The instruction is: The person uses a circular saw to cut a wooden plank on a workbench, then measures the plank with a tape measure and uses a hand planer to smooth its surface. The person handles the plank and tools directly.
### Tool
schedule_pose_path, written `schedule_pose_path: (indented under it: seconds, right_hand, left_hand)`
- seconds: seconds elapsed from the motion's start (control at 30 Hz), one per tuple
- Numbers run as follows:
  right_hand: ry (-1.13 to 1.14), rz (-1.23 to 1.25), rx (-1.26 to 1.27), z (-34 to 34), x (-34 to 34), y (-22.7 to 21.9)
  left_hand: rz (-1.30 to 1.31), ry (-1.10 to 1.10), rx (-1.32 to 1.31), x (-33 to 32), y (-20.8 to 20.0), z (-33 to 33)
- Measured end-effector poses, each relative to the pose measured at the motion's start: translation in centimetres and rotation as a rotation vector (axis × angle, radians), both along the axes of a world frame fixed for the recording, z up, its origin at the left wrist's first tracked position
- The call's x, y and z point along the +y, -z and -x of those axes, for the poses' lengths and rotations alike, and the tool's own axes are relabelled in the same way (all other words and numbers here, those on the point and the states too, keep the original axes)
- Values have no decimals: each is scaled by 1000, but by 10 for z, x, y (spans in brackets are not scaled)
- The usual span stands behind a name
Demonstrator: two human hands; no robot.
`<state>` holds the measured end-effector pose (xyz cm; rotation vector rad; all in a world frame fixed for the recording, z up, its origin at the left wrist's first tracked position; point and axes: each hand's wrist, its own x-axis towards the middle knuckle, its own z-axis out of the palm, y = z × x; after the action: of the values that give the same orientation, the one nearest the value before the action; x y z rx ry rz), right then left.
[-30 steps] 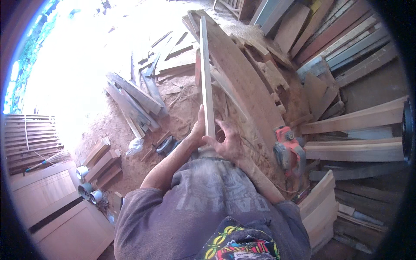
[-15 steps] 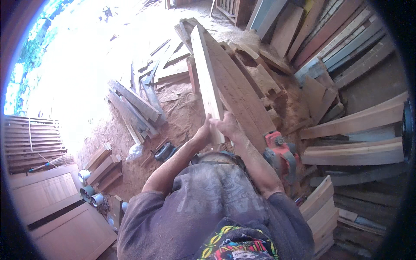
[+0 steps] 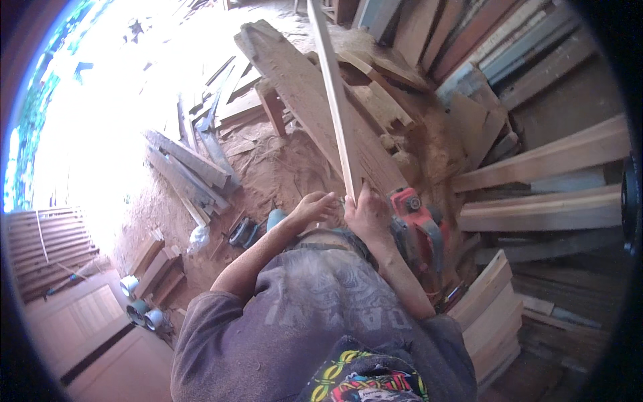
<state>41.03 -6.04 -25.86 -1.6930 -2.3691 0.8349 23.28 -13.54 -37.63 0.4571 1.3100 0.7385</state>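
In my right hand [image 3: 370, 216] is the near end of a long, pale wooden board [image 3: 336, 100], which points away from me and now shows a narrow face. My left hand [image 3: 315, 209] is just left of that end, its fingers apart and off the board. Below the pale board a thick, rough plank [image 3: 295, 80] slopes from the far end toward me, resting on a wooden support [image 3: 270, 107]. A red power tool [image 3: 416, 218], which looks like an electric planer, sits at the plank's near end, to the right of my right hand.
Loose offcuts [image 3: 187, 167] lie on the dusty floor to the left. Further left are several cans [image 3: 137, 311] and wooden panels [image 3: 74, 315]. Stacked planks [image 3: 536, 208] line the right side, with more timber [image 3: 492, 301] standing near my right elbow.
The pale board has been lifted and turned from its wide face to a narrow one. My left hand has come off it and moved left; my right hand keeps its hold.
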Motion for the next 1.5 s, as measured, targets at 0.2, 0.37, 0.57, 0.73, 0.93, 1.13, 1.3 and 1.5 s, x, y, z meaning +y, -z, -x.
schedule_pose_path:
  seconds: [0.2,0.37,0.57,0.73,0.93,1.13,1.3,1.5]
  right_hand:
    - [8,-41,-2,2,1,63]
    - [40,-120,1,13,-17,84]
    - [202,239,153,0,3,35]
    - [424,559,245,-31,-16,37]
    - [591,678,404,-38,-78,87]
    - [736,652,604,2,-112,100]
    - [847,377,373,17,-137,130]
    - [854,403,483,10,-136,146]
  left_hand:
    - [-4,117,9,6,-24,4]
    - [-37,191,-4,15,6,34]
    - [35,178,-52,11,28,69]
    - [69,175,-106,6,31,101]
    - [127,179,-147,1,69,124]
    - [114,293,-169,2,85,140]
    - [93,370,-174,28,55,118]
    - [35,407,-183,46,36,88]
